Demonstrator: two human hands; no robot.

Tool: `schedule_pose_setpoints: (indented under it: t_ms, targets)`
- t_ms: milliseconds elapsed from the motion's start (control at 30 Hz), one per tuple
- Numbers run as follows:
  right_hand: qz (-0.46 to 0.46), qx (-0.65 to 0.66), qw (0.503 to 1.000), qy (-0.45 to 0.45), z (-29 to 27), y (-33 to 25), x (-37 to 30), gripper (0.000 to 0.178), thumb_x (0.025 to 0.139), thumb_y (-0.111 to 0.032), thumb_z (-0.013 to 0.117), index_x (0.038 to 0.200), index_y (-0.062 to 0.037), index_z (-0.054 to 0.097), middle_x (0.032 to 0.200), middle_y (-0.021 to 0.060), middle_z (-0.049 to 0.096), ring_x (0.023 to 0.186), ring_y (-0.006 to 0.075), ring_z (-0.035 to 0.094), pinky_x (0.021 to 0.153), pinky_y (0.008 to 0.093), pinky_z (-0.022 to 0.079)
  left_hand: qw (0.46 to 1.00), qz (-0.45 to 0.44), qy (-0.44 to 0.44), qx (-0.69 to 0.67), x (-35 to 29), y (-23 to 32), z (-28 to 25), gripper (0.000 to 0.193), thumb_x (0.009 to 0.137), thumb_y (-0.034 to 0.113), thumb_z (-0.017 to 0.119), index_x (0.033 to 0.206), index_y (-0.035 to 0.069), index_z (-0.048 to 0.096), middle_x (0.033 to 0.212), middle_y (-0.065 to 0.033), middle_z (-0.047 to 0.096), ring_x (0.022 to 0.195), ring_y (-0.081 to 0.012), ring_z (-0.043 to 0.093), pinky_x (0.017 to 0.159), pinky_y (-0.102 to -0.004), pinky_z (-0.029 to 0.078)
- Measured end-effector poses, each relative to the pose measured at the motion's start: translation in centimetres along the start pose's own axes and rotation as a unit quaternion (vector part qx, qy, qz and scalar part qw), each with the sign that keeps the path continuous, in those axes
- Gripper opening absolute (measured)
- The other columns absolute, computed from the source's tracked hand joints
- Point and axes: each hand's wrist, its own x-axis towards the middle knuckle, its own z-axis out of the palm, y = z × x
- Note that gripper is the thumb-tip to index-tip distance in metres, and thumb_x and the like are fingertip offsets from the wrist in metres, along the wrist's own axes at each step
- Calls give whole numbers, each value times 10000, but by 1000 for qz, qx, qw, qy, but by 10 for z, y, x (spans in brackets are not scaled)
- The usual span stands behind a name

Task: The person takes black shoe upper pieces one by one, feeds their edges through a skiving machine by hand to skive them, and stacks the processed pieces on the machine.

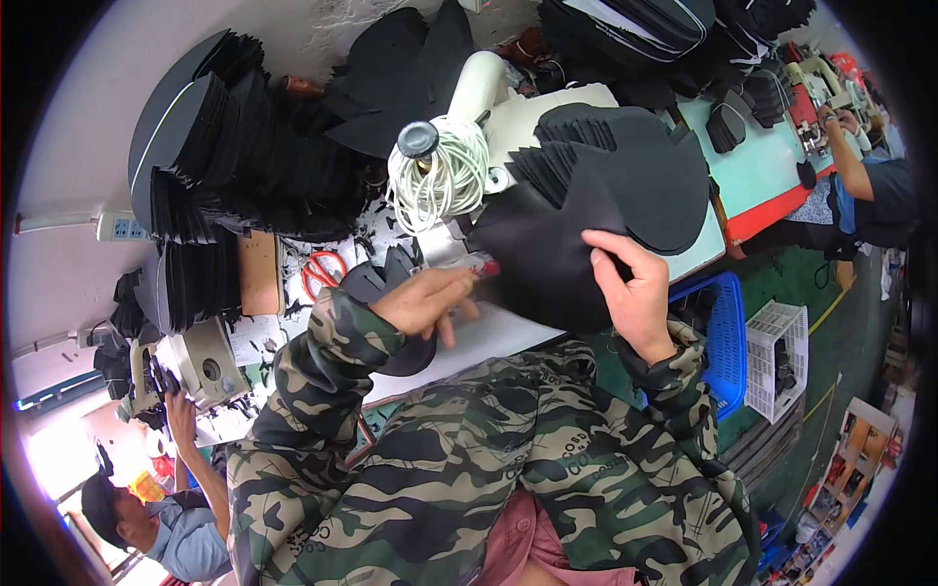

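My right hand [630,288] pinches the edge of a dark, curved black fabric piece [552,259] between thumb and fingers. This piece lies at the front of the white work table, below a fanned stack of similar black pieces [645,166]. To its left, my left hand [430,301] hovers blurred by motion, its fingers bent. Close to those fingertips is a small red and clear object [481,265]; whether the hand holds it I cannot tell. Another black piece [410,357] lies partly hidden under my left hand.
A white machine head with coiled white cord [440,176] stands behind my hands. Red-handled scissors [322,273] lie at left, near tall stacks of black pieces [264,146]. A blue basket [725,342] and a white crate [778,356] stand at right. Co-workers sit on both sides.
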Motion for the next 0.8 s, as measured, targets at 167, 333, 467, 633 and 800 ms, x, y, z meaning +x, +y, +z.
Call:
schedule_pose_setpoints:
  t_ms: [167,333,467,633,800]
  targets:
    - [-68,-35,997,-7,36,7,-4,353,804,-27,632,1157,-10,627,858,203,641,744,356,628,693,402,492,987,-65,137,53,24,-4,-21,303,1015,237,398,1053,-21,552,654,-110,647,462,-180,632,373,-249,419]
    - [-54,-40,998,0,33,-9,20,321,805,-6,593,1122,-3,642,897,224,660,778,366,650,696,389,507,976,-40,175,125,42,12,-9,294,1012,222,406,957,-27,553,581,-103,610,387,-181,582,333,-263,397]
    - [-56,-40,997,-23,-25,-24,35,323,826,56,532,1110,-24,664,873,171,664,695,235,626,654,318,492,983,62,168,35,28,-17,-22,302,1013,221,443,857,-18,538,577,-95,602,418,-175,585,371,-269,428]
    - [-215,-274,916,200,-83,-57,45,433,747,143,478,1095,-17,679,1038,144,657,848,256,630,735,325,504,710,-43,244,659,-27,-91,-72,314,799,260,696,1048,97,595,815,-143,664,658,-350,659,563,-473,508]
    - [-184,-230,955,-42,-29,-10,19,256,745,-38,677,1001,-50,677,1107,125,644,955,315,615,816,402,503,705,-23,203,679,-31,-131,-77,371,756,248,708,1087,137,584,1007,-113,629,675,-330,674,576,-438,546]
